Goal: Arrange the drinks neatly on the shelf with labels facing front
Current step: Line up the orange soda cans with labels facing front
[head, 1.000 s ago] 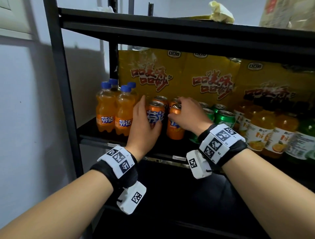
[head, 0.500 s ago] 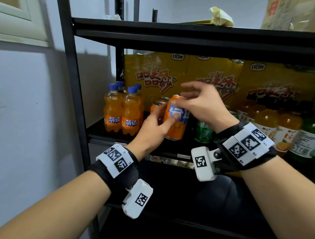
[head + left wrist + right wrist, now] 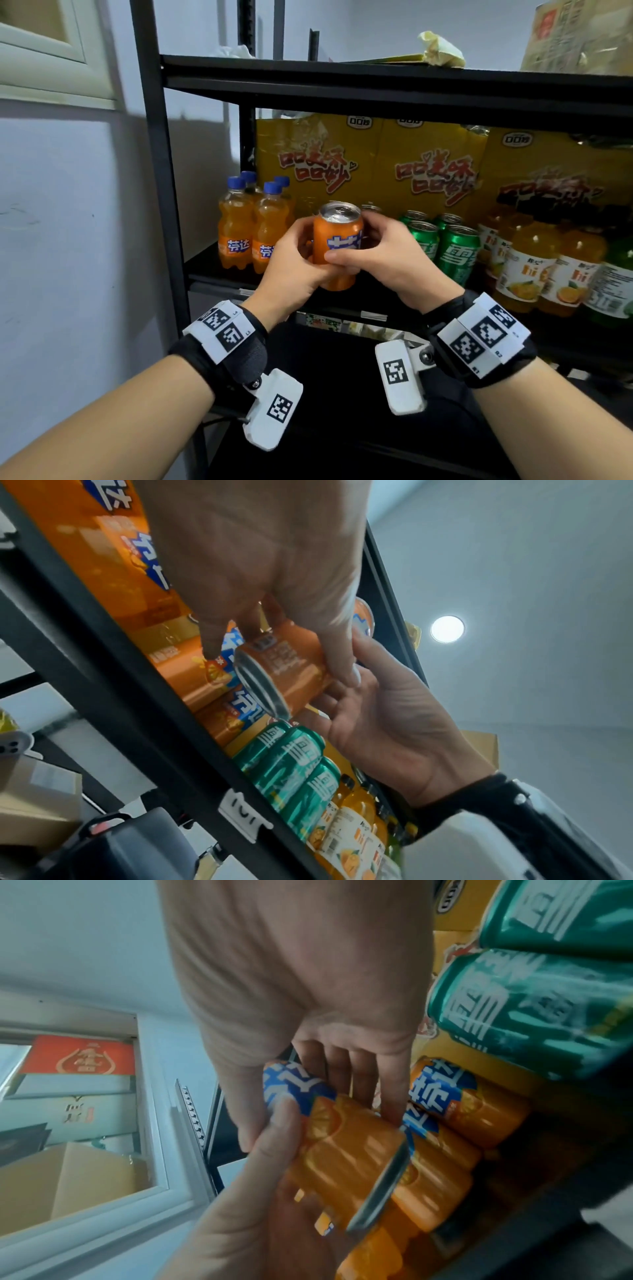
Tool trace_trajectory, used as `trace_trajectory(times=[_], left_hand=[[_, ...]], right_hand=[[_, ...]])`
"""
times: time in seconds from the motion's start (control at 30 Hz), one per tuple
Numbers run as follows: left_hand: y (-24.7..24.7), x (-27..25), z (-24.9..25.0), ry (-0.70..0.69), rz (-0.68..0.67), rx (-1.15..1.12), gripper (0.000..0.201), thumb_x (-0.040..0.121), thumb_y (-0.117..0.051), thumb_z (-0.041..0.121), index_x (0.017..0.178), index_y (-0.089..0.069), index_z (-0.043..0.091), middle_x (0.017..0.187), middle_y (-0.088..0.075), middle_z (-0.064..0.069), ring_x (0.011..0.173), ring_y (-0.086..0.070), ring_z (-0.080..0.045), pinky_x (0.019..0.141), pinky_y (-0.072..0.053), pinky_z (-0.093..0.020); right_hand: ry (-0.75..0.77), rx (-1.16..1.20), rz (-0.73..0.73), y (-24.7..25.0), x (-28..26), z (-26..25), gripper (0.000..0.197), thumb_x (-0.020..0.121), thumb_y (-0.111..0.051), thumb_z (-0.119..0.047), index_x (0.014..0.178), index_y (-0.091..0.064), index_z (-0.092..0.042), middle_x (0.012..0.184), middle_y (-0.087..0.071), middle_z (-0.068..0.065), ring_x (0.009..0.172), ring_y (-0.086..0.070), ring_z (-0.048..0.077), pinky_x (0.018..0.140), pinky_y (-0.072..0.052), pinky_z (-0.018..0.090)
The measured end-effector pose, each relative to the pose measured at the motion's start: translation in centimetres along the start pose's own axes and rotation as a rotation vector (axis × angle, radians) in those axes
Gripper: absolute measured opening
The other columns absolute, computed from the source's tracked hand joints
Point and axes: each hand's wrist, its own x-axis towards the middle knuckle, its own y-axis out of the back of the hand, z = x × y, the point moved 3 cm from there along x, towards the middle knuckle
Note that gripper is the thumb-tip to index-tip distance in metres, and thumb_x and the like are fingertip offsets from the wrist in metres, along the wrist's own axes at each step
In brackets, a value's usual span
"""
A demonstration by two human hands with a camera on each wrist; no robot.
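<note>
Both hands hold one orange soda can (image 3: 337, 236) upright in front of the middle shelf (image 3: 219, 282). My left hand (image 3: 305, 265) grips its lower left side, thumb across the front. My right hand (image 3: 363, 250) wraps it from the right, and its thumb covers part of the blue logo that faces me. In the left wrist view the can (image 3: 284, 669) shows its bottom rim between my left hand (image 3: 279, 664) and my right hand (image 3: 387, 723). In the right wrist view, more orange cans (image 3: 472, 1104) lie on the shelf behind the held can (image 3: 342, 1150).
Several orange soda bottles (image 3: 251, 236) with blue caps stand at the shelf's left end. Green cans (image 3: 455, 253) and orange juice bottles (image 3: 524, 270) fill the right side. Yellow cartons (image 3: 428, 164) line the back. A black upright post (image 3: 161, 205) and a white wall are on the left.
A second ago both hands were on cans standing on the shelf. One orange can has been lifted out and brought toward me, and both hands now hold it upright.
</note>
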Motion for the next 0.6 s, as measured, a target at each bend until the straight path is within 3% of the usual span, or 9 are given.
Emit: trace_trajectory(times=[0.1,0.2,0.33,0.43,0.5,0.6], left_hand=[[0.2,-0.4,0.0,-0.074,-0.01,0.052,0.082,0.059,-0.096,0.012,0.129,-0.056,0.025,0.124,-0.071,0.009,0.117,-0.067,-0.01,0.093,-0.055,-0.024],[0.3,-0.7,-0.3,-0.093,-0.01,0.063,0.085,0.062,-0.095,0.005,0.135,-0.054,0.019,0.127,-0.07,0.007,0.12,-0.066,-0.011,0.097,-0.054,-0.026],[0.6,-1.3,-0.5,-0.088,-0.053,0.09,0.088,0.062,-0.095,0.014,0.14,-0.053,0.019,0.129,-0.069,0.008,0.12,-0.066,-0.009,0.097,-0.055,-0.026],[1.5,-2.0,-1.0,-0.079,-0.185,0.229,0.096,0.062,-0.099,0.03,0.144,-0.049,0.031,0.132,-0.065,0.017,0.124,-0.062,-0.003,0.097,-0.052,-0.018],[2.3,-2.8,-1.6,-0.058,-0.287,0.374,0.105,0.062,-0.099,0.036,0.149,-0.042,0.038,0.139,-0.059,0.022,0.131,-0.053,0.002,0.104,-0.047,-0.017],[3.3,-4.1,-2.6,-0.084,-0.381,0.527,0.088,0.074,-0.09,0.038,0.149,-0.043,0.04,0.146,-0.052,0.022,0.137,-0.046,0.006,0.112,-0.039,-0.017]], right_hand=[[0.05,-0.02,0.05,-0.6,-0.4,0.3,0.077,0.061,-0.098,-0.008,0.129,-0.064,-0.016,0.115,-0.076,-0.004,0.107,-0.07,0.004,0.089,-0.056,0.019],[0.065,-0.023,0.069,-1.1,-1.0,0.7,0.078,0.062,-0.097,-0.007,0.13,-0.061,-0.019,0.12,-0.073,-0.006,0.11,-0.068,0.002,0.096,-0.054,0.021],[0.048,0.026,0.084,-1.4,-1.6,1.1,0.075,0.063,-0.098,-0.009,0.127,-0.063,-0.023,0.115,-0.075,-0.006,0.106,-0.07,0.003,0.09,-0.056,0.02],[0.037,0.1,0.108,-1.5,-2.7,1.9,0.067,0.064,-0.097,-0.009,0.123,-0.066,-0.022,0.109,-0.078,-0.005,0.102,-0.074,0.008,0.083,-0.059,0.022],[0.022,0.14,0.1,-1.2,-3.8,2.5,0.062,0.066,-0.097,-0.009,0.119,-0.068,-0.022,0.108,-0.079,-0.004,0.101,-0.075,0.011,0.079,-0.06,0.023],[0.012,0.14,0.096,-0.9,-5.2,3.3,0.061,0.065,-0.097,-0.016,0.118,-0.068,-0.026,0.108,-0.079,-0.007,0.101,-0.075,0.009,0.079,-0.059,0.021]])
